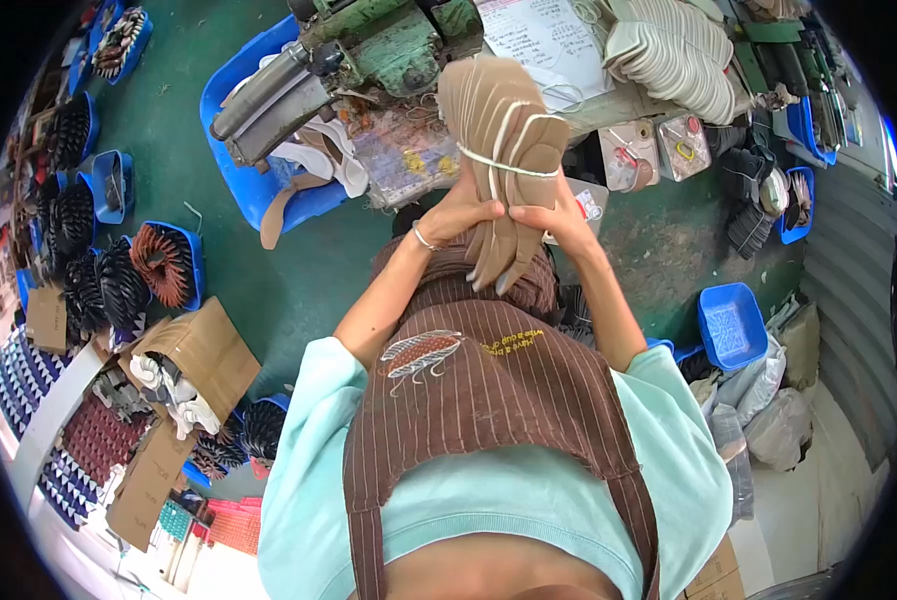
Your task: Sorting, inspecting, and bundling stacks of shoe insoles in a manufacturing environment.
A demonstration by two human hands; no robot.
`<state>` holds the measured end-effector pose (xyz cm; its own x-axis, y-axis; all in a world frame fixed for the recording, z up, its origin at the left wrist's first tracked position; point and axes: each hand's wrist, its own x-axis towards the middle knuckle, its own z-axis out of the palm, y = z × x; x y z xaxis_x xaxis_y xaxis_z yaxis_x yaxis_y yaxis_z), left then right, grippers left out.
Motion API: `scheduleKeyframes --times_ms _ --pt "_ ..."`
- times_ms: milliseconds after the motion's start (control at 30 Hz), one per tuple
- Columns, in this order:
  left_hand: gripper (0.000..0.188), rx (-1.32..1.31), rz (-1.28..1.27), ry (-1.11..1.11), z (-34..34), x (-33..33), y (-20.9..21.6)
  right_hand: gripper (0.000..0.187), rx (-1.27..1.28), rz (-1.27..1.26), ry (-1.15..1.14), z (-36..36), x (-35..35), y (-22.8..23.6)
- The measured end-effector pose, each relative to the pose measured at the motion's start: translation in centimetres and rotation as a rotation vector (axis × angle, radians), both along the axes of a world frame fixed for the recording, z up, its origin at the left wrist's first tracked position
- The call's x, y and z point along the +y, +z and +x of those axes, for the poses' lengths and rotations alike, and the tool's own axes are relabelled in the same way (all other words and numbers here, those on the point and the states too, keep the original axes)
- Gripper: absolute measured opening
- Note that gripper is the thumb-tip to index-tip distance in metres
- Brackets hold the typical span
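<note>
A thick bundle of tan shoe insoles [503, 110] is held up in front of me, above my lap. A white band [508, 165] runs around its middle. My left hand [458, 212] is closed on the bundle's left side, thumb across the front. On the right side my right hand [561, 215] grips it the same way, and the two thumb tips nearly meet. The narrower ends of the insoles hang down between my hands, over my brown striped apron [498, 400]. Most of my other fingers are hidden behind the bundle.
Just beyond stands a green machine [388, 50] with metal rollers, beside a worktable holding written paper [548, 45] and stacked pale insoles [673, 60]. A blue bin [238, 170] with white pieces is at its left. Cardboard boxes [203, 350] lie left; an empty blue basket [731, 325] sits right.
</note>
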<state>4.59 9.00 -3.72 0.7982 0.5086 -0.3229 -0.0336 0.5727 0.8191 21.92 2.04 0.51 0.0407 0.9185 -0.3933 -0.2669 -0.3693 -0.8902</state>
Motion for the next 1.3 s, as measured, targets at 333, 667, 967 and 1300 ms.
scheduleKeyframes --times_ms 333,667,967,1300 --pt "0.101 -0.036 -0.077 0.193 0.6 0.2 10.5 0.075 -0.851 0.654 -0.023 0.0 2.0 5.7" --pt "0.115 0.216 0.535 -0.226 -8.4 -1.8 10.3 0.038 0.527 0.295 -0.245 6.4 6.1 7.4" --pt "0.099 -0.104 -0.128 0.767 -17.5 -10.6 2.6 0.031 -1.19 0.117 0.175 12.3 13.4 -6.5" --pt "0.087 -0.913 -0.428 0.581 -18.1 -8.1 5.5 0.028 -0.048 0.132 0.53 -15.2 5.5 3.3"
